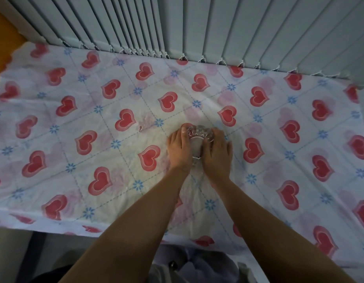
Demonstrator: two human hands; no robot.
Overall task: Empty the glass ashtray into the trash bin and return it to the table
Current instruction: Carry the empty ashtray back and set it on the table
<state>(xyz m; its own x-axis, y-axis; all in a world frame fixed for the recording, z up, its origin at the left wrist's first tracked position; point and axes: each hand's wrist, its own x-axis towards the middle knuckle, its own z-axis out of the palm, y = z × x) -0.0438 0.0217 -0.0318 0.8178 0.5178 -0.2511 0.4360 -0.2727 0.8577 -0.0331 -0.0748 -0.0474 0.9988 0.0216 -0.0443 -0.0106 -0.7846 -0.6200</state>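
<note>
A clear cut-glass ashtray (198, 137) rests on the table (95, 123), which is covered by a white cloth printed with red hearts and blue flowers. My left hand (180, 149) cups its left side, thumb on the rim. On the opposite side my right hand (217, 154) wraps around it in the same way. Both hands grip the ashtray, which hides its lower edge between the palms. What lies inside the bowl is too blurred to tell. No trash bin is in view.
Grey vertical blinds (177, 23) hang along the table's far edge. An orange surface (5, 39) shows at the upper left. Below the table's near edge there is dark floor (19, 262) and pale cloth (197, 264).
</note>
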